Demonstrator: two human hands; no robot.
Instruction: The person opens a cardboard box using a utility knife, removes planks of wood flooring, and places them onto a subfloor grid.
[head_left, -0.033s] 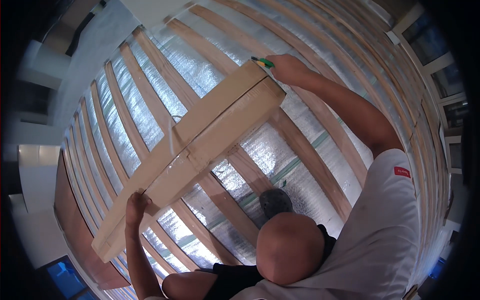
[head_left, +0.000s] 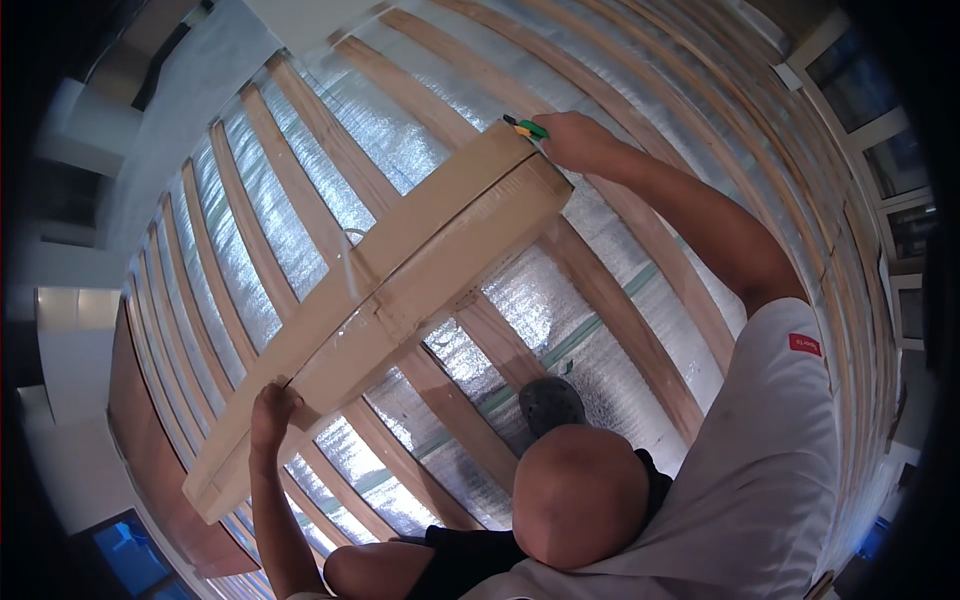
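A long, flat cardboard box (head_left: 400,290) sealed with clear tape lies slantwise across wooden slats. My left hand (head_left: 270,410) grips its long near edge toward the lower-left end. My right hand (head_left: 575,140) is stretched out to the box's far upper-right corner. It holds a green and yellow utility knife (head_left: 525,127), whose tip is at that corner. The white sleeve (head_left: 780,400) of my right arm fills the right side.
Under the box run parallel wooden battens (head_left: 620,300) over shiny silver foil sheeting (head_left: 390,130). My bent knee (head_left: 580,500) and a grey shoe (head_left: 550,402) sit below the box. White walls (head_left: 70,350) are at the left, and windows (head_left: 900,170) are at the right.
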